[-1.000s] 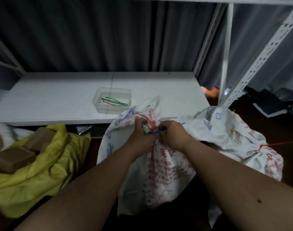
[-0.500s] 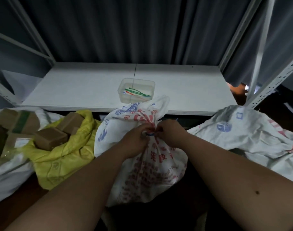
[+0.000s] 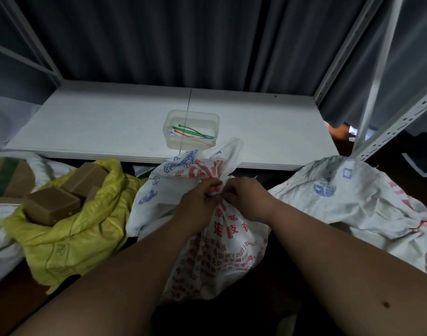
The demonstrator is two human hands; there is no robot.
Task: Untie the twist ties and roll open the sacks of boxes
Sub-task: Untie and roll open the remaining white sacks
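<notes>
- At the far left edge sits a larger cardboard carton point(image 3: 3, 175) with a green band of tape, only partly in view; I can read nothing on it.
- Next to it the yellow sack point(image 3: 69, 229) lies with its mouth open and rolled down, so the brown boxes point(image 3: 51, 208) inside show. I judge this one finished. Faint printing marks its side, too dim for me to read.
- On the white shelf point(image 3: 98, 127) behind, a clear plastic tub point(image 3: 190, 129) holds loose green, red and blue twist ties. I take these for ties already removed, kept within reach.
- My left hand point(image 3: 197, 202) grips the gathered neck of the middle white sack point(image 3: 214, 238), which stands just in front of the shelf edge, fingers curled round the bunched cloth to steady it.
- A bit of the blue twist tie point(image 3: 214, 195) shows between the two hands, wound on the neck; the sack is not yet open.
- My right hand point(image 3: 246, 197) pinches at that tie, fingers curled in, I judge to unwind it.
- The sack carries red Chinese characters and a number in brackets, with blue emblems near the top; too blurred and creased for a sure reading.
- At the right, another white sack point(image 3: 353, 202) lies on its side with a blue round emblem, its neck closed by a red tie point(image 3: 421, 225).
</notes>
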